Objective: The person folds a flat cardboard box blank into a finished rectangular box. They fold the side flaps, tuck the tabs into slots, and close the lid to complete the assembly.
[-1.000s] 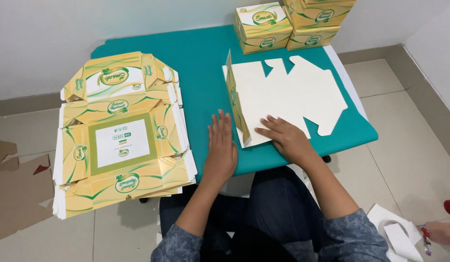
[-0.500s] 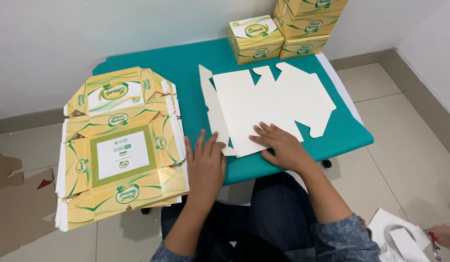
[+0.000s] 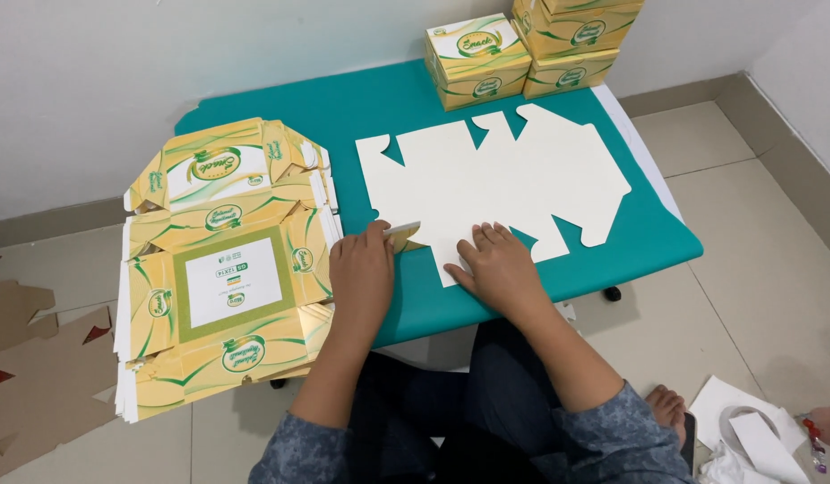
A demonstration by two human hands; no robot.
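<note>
A flat white die-cut carton blank [image 3: 504,175] lies printed side down on the teal table [image 3: 379,103]. My right hand [image 3: 497,266] presses flat on its near edge, fingers spread. My left hand [image 3: 363,269] rests at the blank's near left corner, where a small flap [image 3: 402,231] is folded up against my thumb and fingertips. To my left lies a stack of yellow and green printed carton blanks [image 3: 219,273], overhanging the table edge.
Three assembled yellow boxes [image 3: 479,56] stand stacked at the table's far right. Brown cardboard scraps [image 3: 30,358] lie on the tiled floor at left. White paper and a tape roll [image 3: 746,430] lie at lower right, beside another person's hand [image 3: 827,426].
The large left panel that stood upright has been laid flat, so the whole blank lies flat now. My left hand moved from the table onto the blank's near left flap.
</note>
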